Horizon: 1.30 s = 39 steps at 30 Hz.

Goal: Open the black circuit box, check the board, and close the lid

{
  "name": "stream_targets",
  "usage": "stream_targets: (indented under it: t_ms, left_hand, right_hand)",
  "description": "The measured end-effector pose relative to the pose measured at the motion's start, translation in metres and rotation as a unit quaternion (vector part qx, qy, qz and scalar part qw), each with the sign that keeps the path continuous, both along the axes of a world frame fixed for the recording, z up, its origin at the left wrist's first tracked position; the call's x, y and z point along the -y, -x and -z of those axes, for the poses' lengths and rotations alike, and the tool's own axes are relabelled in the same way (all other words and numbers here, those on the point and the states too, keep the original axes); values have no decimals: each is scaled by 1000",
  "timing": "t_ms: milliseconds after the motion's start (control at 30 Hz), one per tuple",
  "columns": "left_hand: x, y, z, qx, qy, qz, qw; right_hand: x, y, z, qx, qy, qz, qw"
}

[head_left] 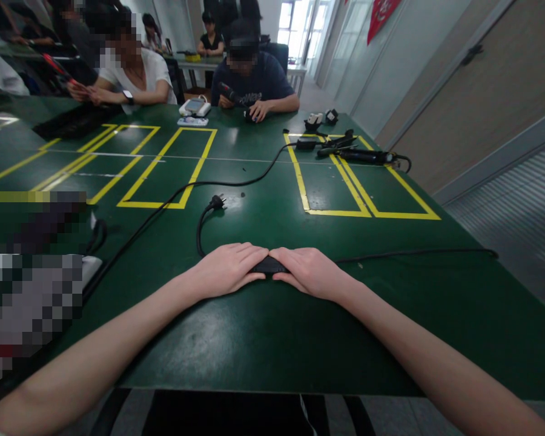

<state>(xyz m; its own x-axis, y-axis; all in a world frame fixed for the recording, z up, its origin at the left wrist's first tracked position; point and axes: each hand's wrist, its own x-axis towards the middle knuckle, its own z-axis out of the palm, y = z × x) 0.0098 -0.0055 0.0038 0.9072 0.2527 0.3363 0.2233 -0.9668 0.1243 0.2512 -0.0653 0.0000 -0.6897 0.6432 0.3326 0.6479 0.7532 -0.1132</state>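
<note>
A black bar-shaped item [269, 265] lies low on the green table, mostly covered by my hands, so its exact kind is hidden. My left hand [234, 266] closes over its left end, and my right hand [307, 269] grips the right end. The thumbs rest along the near side, and the fingertips almost meet at the middle. From beneath my left hand a short black cord curves up to a two-pin plug [217, 202]. On the other side, a black cable [418, 255] runs rightward from my right hand along the table.
Yellow tape rectangles [184, 169] mark the table [263, 339]. A long black cord [240, 183] crosses it to black tools [367, 156] at the far right. Opposite sits a person [258, 79] handling a dark tool. Blurred-out items [31, 303] are at the left.
</note>
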Motion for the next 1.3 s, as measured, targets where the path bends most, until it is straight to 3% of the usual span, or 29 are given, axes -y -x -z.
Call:
stream_targets:
  t_ms: [267,567,733,833,933,1067,1300]
  left_hand:
    - [0,4,3,29,28,8,999]
    - [3,-3,19,75,-5,-22,997]
    - [2,0,13,86,-1,-10,996]
    - [0,3,7,68,14,-38,997]
    - [-1,3,2,56,51,-83,994]
    - [3,1,1,80,137,-93,983]
    - [8,-2,4,197,252,-143,937]
  right_hand:
    - [1,-5,2,-25,-2,-12,1000]
    - [-1,2,6,-21,-17,12,1000]
    - [2,0,3,-32,-44,-2,999]
    - [2,-5,2,-29,-65,2,997]
    - [1,-9,1,-9,-100,9,995]
    - [0,-10,-1,-2,-151,4,988]
    - [-2,-10,-4,-48,-147,-3,988]
